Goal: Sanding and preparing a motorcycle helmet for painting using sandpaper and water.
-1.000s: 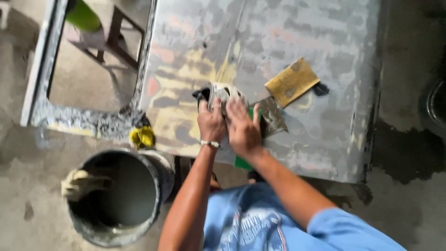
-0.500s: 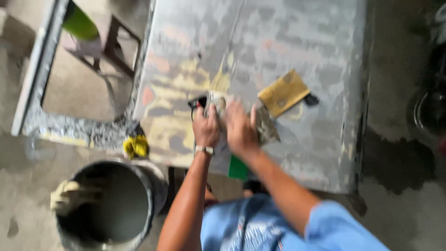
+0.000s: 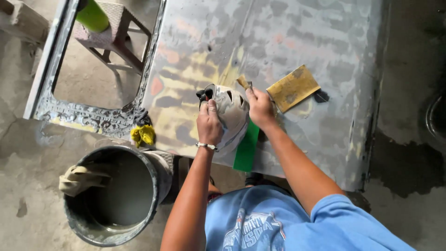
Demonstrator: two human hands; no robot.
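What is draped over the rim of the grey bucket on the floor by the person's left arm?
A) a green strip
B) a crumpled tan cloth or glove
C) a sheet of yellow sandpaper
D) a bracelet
B: a crumpled tan cloth or glove hangs over the left rim of the bucket, while the yellowish sheet lies up on the metal panel instead.

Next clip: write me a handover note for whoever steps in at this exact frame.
Left hand grips a grey, filler-caked power sander on the metal panel.
Right hand holds its other side, with a small scraper-like piece at the fingertips.
Yellow sandpaper sheet lies just right of the hands; green strip below the sander.
Panel shows patchy grey and yellow filler.
Bucket with a cloth stands lower left.
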